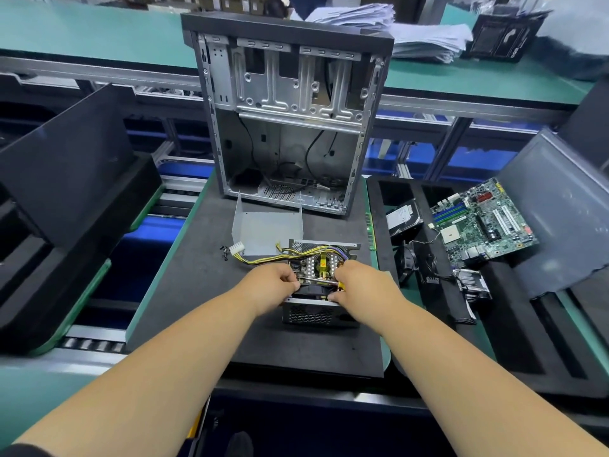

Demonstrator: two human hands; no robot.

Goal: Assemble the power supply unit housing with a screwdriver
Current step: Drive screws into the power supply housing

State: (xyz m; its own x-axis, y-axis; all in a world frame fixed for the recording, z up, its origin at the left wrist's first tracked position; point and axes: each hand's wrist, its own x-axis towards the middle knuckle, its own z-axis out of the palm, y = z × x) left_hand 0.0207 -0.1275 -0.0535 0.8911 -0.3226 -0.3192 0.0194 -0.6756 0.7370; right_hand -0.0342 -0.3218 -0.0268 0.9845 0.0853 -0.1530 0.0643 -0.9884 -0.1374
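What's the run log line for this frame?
power supply: open | left hand: shaft | right hand: screwdriver | cover: off

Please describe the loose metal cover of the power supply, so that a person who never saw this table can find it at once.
Start at the big open computer case standing at the back of the dark mat. Directly before it, nearer than the case and beyond the open power supply, lies the cover: a bare grey sheet with upturned sides, holding no parts inside.

Yellow wires trail from a silver perforated power supply housing on a black mat; nearby, a green motherboard.
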